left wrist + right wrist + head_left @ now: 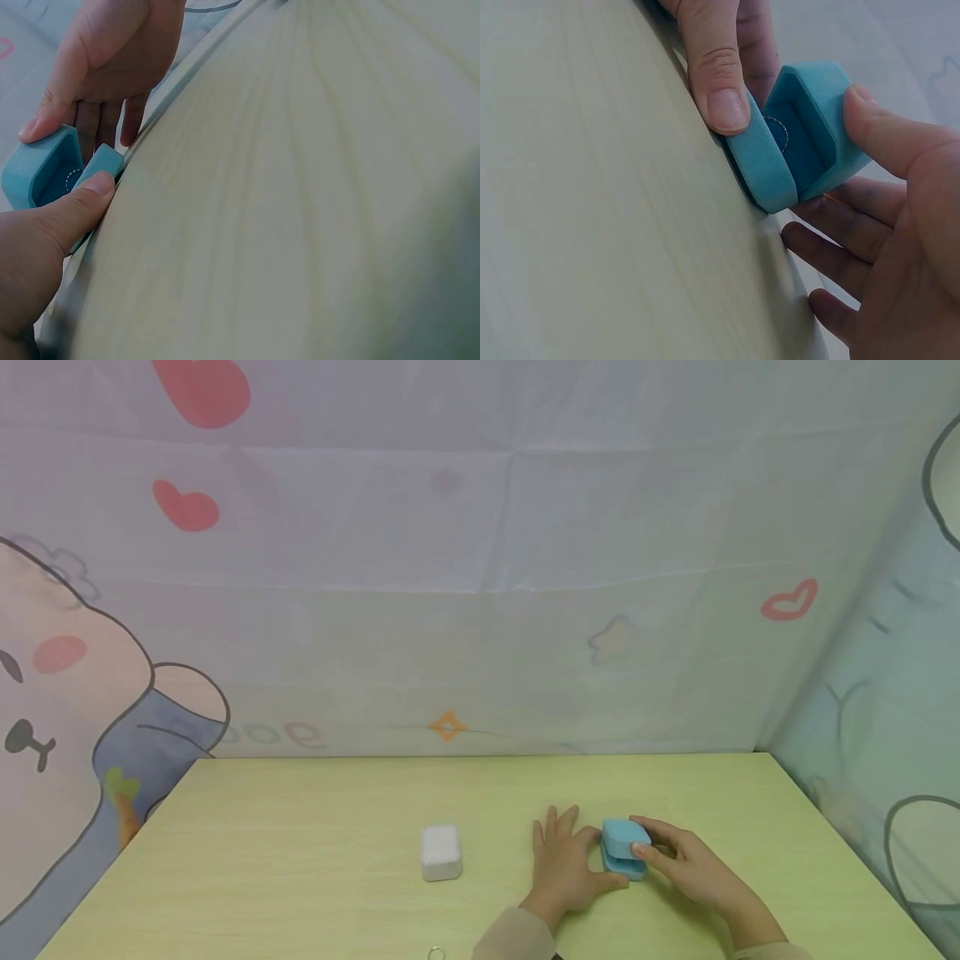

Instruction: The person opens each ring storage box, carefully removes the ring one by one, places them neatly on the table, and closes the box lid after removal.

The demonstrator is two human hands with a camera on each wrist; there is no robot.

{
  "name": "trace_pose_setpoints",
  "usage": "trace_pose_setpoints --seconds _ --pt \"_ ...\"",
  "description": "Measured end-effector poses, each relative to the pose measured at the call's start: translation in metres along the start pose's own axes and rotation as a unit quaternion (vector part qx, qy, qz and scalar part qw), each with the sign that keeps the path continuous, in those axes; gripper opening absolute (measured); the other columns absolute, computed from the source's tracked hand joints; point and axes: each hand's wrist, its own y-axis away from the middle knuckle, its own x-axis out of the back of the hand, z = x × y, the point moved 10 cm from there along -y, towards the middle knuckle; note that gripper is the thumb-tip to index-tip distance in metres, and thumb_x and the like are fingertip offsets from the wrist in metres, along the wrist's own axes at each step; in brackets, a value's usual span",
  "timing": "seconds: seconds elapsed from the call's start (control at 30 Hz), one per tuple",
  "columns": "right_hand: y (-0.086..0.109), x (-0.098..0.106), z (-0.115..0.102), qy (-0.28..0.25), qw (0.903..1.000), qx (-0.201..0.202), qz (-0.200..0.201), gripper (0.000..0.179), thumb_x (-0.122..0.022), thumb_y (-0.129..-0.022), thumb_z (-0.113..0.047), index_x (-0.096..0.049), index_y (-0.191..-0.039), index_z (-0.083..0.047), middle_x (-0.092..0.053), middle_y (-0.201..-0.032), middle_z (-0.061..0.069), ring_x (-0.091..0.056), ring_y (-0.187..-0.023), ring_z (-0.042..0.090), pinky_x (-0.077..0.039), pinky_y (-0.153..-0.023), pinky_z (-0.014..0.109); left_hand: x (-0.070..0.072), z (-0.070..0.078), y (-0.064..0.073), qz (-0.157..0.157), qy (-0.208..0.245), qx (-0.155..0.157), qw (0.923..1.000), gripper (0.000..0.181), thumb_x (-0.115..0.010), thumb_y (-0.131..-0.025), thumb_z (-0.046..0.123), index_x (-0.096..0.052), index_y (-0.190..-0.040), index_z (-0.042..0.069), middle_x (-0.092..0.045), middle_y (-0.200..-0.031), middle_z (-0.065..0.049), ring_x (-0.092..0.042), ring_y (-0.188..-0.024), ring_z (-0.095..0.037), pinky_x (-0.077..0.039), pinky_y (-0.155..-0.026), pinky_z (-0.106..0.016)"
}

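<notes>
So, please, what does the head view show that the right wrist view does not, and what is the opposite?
Only the head view shows the white box, the small loop cut off by the bottom edge, and the red hearts on the cloth.

Only the right wrist view shows the thin ring in the blue box.

Both show the blue box partly open, the left hand and right hand touching it, and the table.

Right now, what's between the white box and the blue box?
In the head view, the left hand lies between the white box and the blue box; the tabletop from the white box to that hand is bare.
</notes>
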Motion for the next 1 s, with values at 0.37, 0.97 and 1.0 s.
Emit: trace_pose_setpoints --seconds 0.37,0.97,1.0 --pt "0.0002 0.0001 0.0004 0.003 1.0 -0.004 0.005 0.053 -0.051 -0.098 -0.026 -0.039 -0.14 0.004 -0.053 -0.13 0.024 -0.055 -0.114 0.038 -0.047 -0.091 0.056 0.0021 0.0013 0.0018 0.001 -0.005 -0.003 1.0 0.06 -0.073 -0.07 0.057 -0.063 -0.117 0.021 -0.036 -0.149 -0.009 -0.018 -0.143 -0.041 -0.013 -0.113 -0.062" --pt "-0.001 0.0003 0.0002 0.001 0.9999 -0.011 0.012 0.054 -0.05 -0.099 -0.028 -0.038 -0.14 0.004 -0.048 -0.136 0.026 -0.056 -0.114 0.035 -0.047 -0.092 0.053 0.0013 0.0013 0.001 -0.002 -0.001 -0.003 1.0 0.06 -0.073 -0.071 0.057 -0.063 -0.118 0.02 -0.036 -0.149 -0.009 -0.017 -0.144 -0.041 -0.01 -0.114 -0.062" --pt "-0.0011 0.0005 0.0004 0.001 0.9998 -0.012 0.013 0.054 -0.05 -0.099 -0.028 -0.038 -0.14 0.004 -0.049 -0.136 0.026 -0.056 -0.113 0.034 -0.047 -0.092 0.053 0.0017 0.0016 0.0009 0.0 -0.002 -0.004 1.0 0.06 -0.073 -0.071 0.057 -0.063 -0.117 0.02 -0.036 -0.149 -0.01 -0.017 -0.143 -0.041 -0.011 -0.113 -0.062"
